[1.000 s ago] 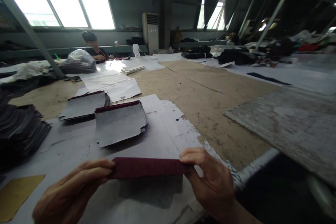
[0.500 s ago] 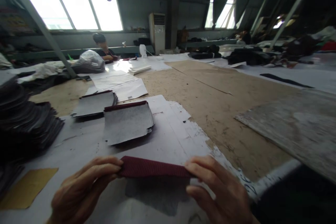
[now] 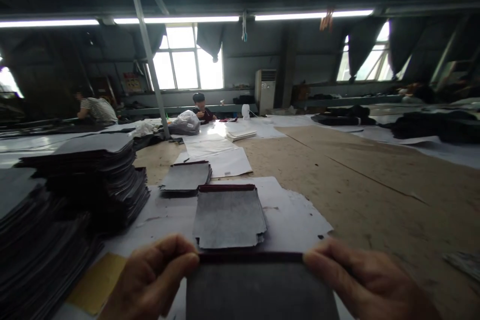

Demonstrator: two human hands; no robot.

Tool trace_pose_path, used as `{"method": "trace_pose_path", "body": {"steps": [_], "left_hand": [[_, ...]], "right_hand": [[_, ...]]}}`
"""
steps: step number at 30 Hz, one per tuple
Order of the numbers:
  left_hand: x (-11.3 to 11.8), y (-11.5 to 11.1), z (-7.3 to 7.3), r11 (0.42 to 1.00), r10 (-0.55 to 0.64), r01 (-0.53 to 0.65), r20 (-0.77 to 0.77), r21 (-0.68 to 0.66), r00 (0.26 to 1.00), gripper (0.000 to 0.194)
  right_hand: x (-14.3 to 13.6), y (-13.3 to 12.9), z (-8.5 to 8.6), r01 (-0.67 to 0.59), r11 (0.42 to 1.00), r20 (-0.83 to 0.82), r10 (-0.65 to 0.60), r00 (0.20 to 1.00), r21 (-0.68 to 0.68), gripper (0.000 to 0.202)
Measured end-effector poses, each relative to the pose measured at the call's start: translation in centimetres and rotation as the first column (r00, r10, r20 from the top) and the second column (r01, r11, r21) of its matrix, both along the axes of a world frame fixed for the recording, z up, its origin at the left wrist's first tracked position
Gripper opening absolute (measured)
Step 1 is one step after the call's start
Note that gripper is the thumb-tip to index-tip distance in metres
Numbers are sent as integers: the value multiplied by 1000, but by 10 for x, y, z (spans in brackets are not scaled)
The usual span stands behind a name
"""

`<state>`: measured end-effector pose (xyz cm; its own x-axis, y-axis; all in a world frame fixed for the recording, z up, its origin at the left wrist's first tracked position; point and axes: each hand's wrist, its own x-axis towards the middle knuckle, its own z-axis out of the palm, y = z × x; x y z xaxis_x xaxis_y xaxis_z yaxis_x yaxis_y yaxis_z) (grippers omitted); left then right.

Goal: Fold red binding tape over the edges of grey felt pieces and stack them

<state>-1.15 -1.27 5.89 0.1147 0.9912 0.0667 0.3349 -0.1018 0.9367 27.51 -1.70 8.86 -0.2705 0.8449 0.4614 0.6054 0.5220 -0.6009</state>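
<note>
Between both hands hangs a grey-backed fabric piece [image 3: 258, 290] with a dark maroon folded strip along its top edge. My left hand [image 3: 157, 277] pinches the top left corner between thumb and fingers. At the top right corner, my right hand [image 3: 360, 277] pinches the same edge. The lower part of the piece runs out of view. Just beyond it lies a stack of similar grey pieces [image 3: 228, 217] with a maroon edge. A second such stack [image 3: 185, 177] sits farther back to the left.
Tall piles of dark grey pieces [image 3: 108, 185] stand on the left. A yellow-brown card [image 3: 98, 282] lies near my left hand. White paper [image 3: 292, 210] covers part of the brown table [image 3: 360, 185]. Across the table sits a person [image 3: 202, 110]; another in stripes [image 3: 97, 110] is farther left.
My view has lifted and turned left. The fabric piece has tilted up: its maroon face showed before, and now its grey side faces me. Both hands still grip its edge.
</note>
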Motion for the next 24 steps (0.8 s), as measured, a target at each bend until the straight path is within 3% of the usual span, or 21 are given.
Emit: {"method": "trace_pose_path", "body": {"steps": [2, 3, 5, 7, 10, 13, 17, 20, 24], "left_hand": [[-6, 25, 18, 1000, 10, -9, -31, 26, 999, 36], [-7, 41, 24, 996, 51, -47, -48, 70, 998, 34], [-7, 75, 29, 985, 117, -100, -116, 142, 986, 26], [-3, 106, 20, 951, 187, -142, -146, 276, 971, 19], [3, 136, -8, 910, 257, -204, -106, 362, 960, 13], [7, 147, -34, 886, 319, -290, -21, 361, 948, 12], [8, 155, -52, 883, 397, -412, 111, 225, 911, 26], [11, 155, -56, 874, 450, -464, 120, 144, 885, 36], [23, 135, -50, 847, 513, -501, -30, 180, 858, 48]], "right_hand": [[-7, 29, 9, 33, 976, -76, -50, 996, -217, 38], [-12, 45, 10, 72, 964, -78, -94, 992, -255, 38], [-26, 78, 4, 192, 964, -12, -198, 980, -185, 33], [-38, 110, -11, 266, 961, 31, -265, 964, -79, 24], [-49, 144, -39, 338, 941, 87, -338, 937, 12, 17], [-51, 157, -59, 387, 921, 143, -389, 910, 39, 14], [-50, 158, -67, 431, 902, 183, -425, 887, 3, 13], [-52, 159, -65, 450, 892, 185, -438, 880, -32, 14], [-52, 158, -65, 470, 881, 158, -457, 875, -51, 15]]}}
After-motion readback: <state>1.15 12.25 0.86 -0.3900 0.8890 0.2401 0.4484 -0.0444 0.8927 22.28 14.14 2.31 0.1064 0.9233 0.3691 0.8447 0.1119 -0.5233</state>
